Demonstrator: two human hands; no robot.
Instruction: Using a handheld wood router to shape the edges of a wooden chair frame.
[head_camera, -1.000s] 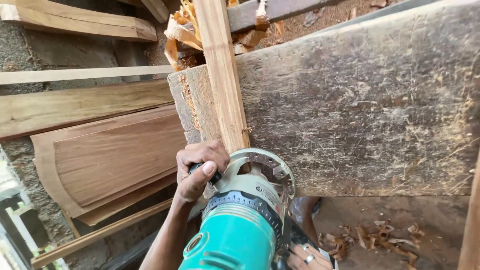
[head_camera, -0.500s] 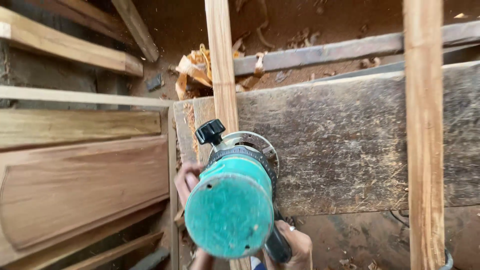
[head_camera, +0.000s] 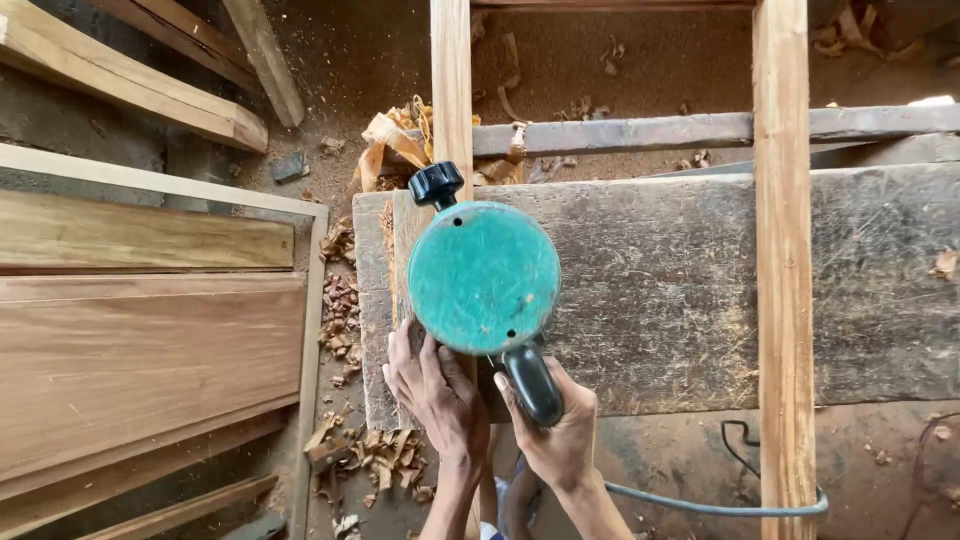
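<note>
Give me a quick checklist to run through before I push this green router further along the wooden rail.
1. Left hand steadying the router at its base: ok, it rests against the tool's lower left side.
2. Right hand on the black handle: ok, fingers wrapped around it.
3. Router centred on the narrow rail: ok, the rail runs out straight from under it.
4. Power cord away from the cutting path: ok, it trails behind to the right near the floor.
5. Rail sitting firm on the old plank: cannot tell, no clamp is visible.
6. Bit depth and contact: cannot tell, hidden under the motor housing.
</note>
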